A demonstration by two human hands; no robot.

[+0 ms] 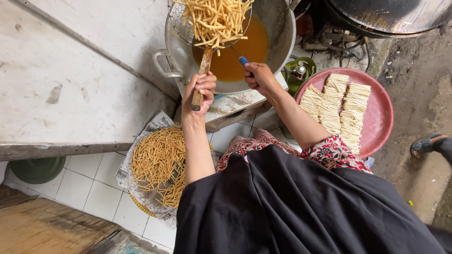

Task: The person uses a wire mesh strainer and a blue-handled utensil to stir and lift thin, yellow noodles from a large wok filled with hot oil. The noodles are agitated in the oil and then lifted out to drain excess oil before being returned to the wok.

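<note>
The left hand is closed around the wooden handle of a wire skimmer, which is held above a wok of amber oil. The skimmer's basket is heaped with pale yellow fried sticks, a few of them hanging over its near rim. The right hand grips a thin tool with a blue handle; its far end points towards the oil under the skimmer, and the tip cannot be made out. The wok has a metal loop handle on its left side and sits on a stove.

Below the left forearm, on the tiled floor, a tray lined with newspaper carries a heap of darker golden sticks. To the right of the wok, a round red tray holds neat rows of uncooked pale strips. A green gas regulator shows between the wok and the red tray. Another person's sandalled foot appears at the right edge, on bare ground.
</note>
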